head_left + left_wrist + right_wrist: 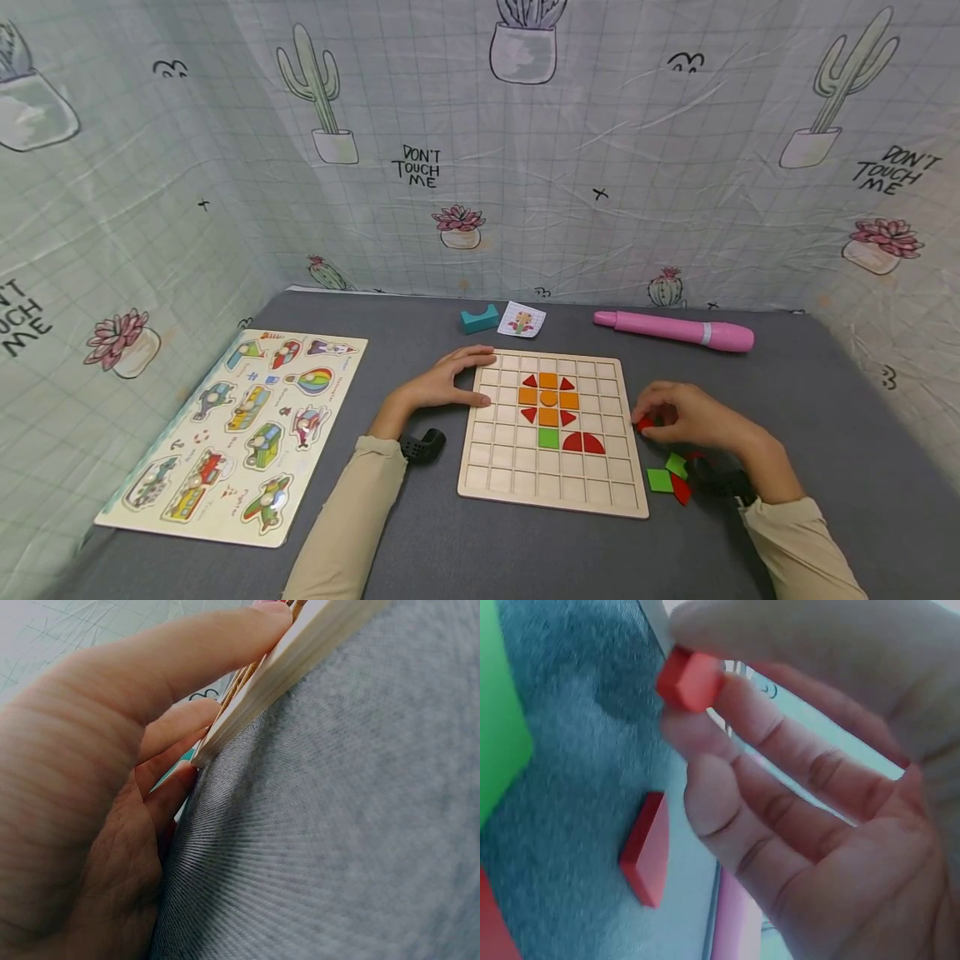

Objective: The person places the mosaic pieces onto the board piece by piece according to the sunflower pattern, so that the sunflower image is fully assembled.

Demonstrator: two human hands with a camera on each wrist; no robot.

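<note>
We note the wooden grid board [555, 487] lying flat on the grey table [825, 400], coloured shapes set in its upper middle. The left hand [442, 385] rests at the board's upper-left corner, fingers straight. The right hand [686, 414], just beside the board's right edge, pinches a small red piece [691, 677].

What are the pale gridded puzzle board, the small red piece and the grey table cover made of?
Pale gridded puzzle board: looks like unfinished light wood, with a layered edge in the left wrist view. Small red piece pinched by the right hand: probably matte-painted wood. Grey table cover: woven fabric, its weave visible.
</note>
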